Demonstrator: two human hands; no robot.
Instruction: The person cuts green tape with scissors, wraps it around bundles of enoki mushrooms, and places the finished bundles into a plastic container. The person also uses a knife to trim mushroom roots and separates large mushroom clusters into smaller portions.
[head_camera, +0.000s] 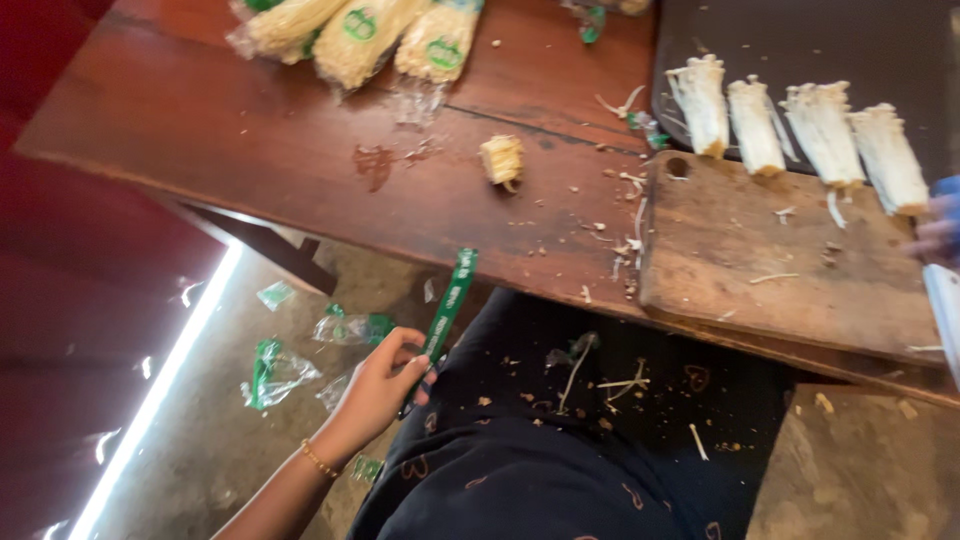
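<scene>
Nearest: a black garment patterned with small hearts, worn over the lap and strewn with pale mushroom threads and crumbs, as trimmings fallen from the table edge above.

Left hand, with a thin gold bracelet at the wrist: held low beside the lap, off the table, fingers closed on a narrow green strip of plastic wrapper. The strip is kept out over the floor, where several crumpled clear-and-green wrappers are already lying, well apart from the food.

Middle: a worn rectangular wooden cutting board, laid at the near edge of the dark red-brown wooden table, within easy reach. A cut-off mushroom root stub is set aside on the bare table left of the board.

Right hand: blurred at the frame's right edge, over the board's far corner; whether it is closed on anything cannot be told. A white, flat object shows just below it.

Farther: four unwrapped white enoki mushroom bundles, lined side by side with root ends resting on the board's far edge.

Farthest: three enoki bundles still in clear wrappers, grouped at the table's far side.
</scene>
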